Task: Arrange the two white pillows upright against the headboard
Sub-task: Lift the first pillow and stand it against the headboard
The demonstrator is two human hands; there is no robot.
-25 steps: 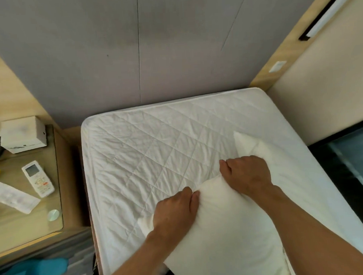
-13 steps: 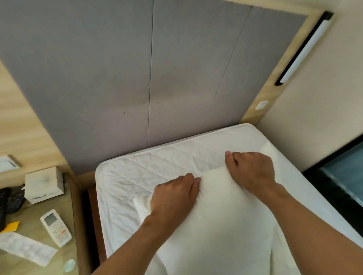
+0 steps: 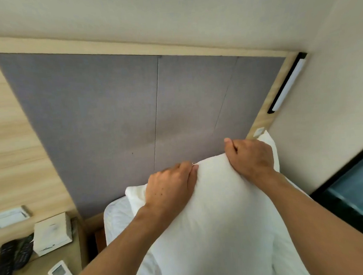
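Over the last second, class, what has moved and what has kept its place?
Both hands, left hand and right hand, have lifted the soft white pillow off the quilted white mattress toward the grey padded headboard. Their grip on its top edge is unchanged.

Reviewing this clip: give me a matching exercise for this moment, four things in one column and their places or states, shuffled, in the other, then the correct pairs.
Things:
1. pillow
2. headboard
3. white remote
4. wall light

Places or states:
A. on the bedside table, at the lower left
B. gripped along its top edge by the left hand and right hand
C. long strip at the upper right
D. grey panels behind the bed

Pairs: 1-B, 2-D, 3-A, 4-C
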